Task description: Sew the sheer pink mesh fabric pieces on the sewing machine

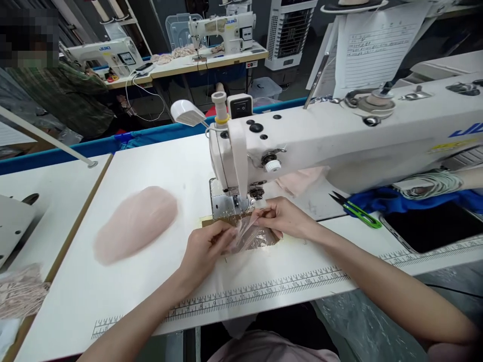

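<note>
We read "JUKI" in blue on the white sewing machine (109, 54) at the back left and again on the second machine (231, 22) behind it. Our nearest sewing machine (339, 130) shows only cut-off blue letters. The printed ruler (264, 290) along the desk (151, 166) carries numbers in the teens. The hanging paper sheet (373, 45) is too small to read.

Three sewing machines (339, 136) (226, 27) (109, 53), two hands (206, 246) (283, 218), one sheer piece (247, 234), one snips (358, 211), one pink pile (136, 223)
</note>
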Demonstrator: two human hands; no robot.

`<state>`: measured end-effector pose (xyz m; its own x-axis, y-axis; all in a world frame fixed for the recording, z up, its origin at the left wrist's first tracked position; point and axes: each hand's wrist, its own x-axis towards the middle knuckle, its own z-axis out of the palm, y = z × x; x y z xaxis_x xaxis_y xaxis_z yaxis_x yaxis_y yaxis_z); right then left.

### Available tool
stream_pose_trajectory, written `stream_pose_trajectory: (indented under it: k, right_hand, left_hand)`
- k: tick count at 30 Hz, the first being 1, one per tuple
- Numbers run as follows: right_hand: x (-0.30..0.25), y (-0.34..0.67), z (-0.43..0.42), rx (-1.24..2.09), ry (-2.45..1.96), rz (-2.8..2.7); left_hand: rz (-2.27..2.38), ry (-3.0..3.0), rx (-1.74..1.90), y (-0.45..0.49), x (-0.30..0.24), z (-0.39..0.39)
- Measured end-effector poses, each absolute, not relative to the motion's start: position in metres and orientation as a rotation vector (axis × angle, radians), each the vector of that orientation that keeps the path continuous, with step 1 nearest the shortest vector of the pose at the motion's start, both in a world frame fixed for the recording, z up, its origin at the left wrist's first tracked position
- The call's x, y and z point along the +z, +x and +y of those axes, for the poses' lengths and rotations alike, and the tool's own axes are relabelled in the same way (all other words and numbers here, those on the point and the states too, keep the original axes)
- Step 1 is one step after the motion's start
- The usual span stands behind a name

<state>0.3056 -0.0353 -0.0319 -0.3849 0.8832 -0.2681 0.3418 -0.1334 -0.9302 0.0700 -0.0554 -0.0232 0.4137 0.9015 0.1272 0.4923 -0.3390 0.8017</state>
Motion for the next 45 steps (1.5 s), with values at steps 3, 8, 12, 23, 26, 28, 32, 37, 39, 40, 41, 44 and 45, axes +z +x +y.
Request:
stream_pose_trajectory:
  k: [3, 8, 12, 23, 26, 28, 32, 37, 39, 40, 41, 44, 45]
  right_hand:
    - [-0.029, 0.307, -0.037, 1.499, -1.406, -1.677]
    - [-0.015, 0.302, -0.043, 1.602, -1.326, -1.633]
    - [-0.017, 0.296, -0.045, 1.743, -1.181, -1.626]
    - [-0.023, 0.287, -0.050, 1.468, -1.179, -1.682]
    - [-0.023, 0.283, -0.052, 1.420, -1.146, -1.721]
    - [-0.024, 0.281, -0.052, 1.412, -1.139, -1.730]
    - [-0.026, 0.279, -0.054, 1.360, -1.143, -1.738]
    - [-0.028, 0.280, -0.055, 1.255, -1.198, -1.776]
    - [-0.029, 0.280, -0.055, 1.222, -1.192, -1.804]
    - [-0.029, 0.280, -0.054, 1.210, -1.185, -1.818]
    - [-0.029, 0.281, -0.054, 1.200, -1.175, -1.831]
    - [-0.030, 0.281, -0.054, 1.175, -1.150, -1.884]
    - [-0.030, 0.281, -0.054, 1.166, -1.147, -1.904]
  left_hand:
    - [1.226, 1.774, 0.827, 0.070, -0.019, -0.052]
    - [1.203, 1.584, 0.816, 0.073, -0.017, -0.049]
    - [1.155, 1.455, 0.706, 0.072, -0.017, -0.046]
    - [0.984, 1.437, 0.415, 0.067, -0.012, -0.040]
    - [1.012, 1.532, 0.409, 0.071, -0.013, -0.043]
    - [1.020, 1.577, 0.403, 0.072, -0.013, -0.044]
    - [1.031, 1.733, 0.446, 0.072, -0.016, -0.045]
    - [1.095, 2.112, 0.731, 0.071, -0.021, -0.052]
    - [1.092, 2.222, 0.786, 0.072, -0.023, -0.054]
    - [1.093, 2.259, 0.796, 0.072, -0.024, -0.055]
    - [1.093, 2.285, 0.797, 0.072, -0.024, -0.055]
    - [1.099, 2.322, 0.792, 0.072, -0.024, -0.055]
    - [1.098, 2.328, 0.799, 0.072, -0.024, -0.055]
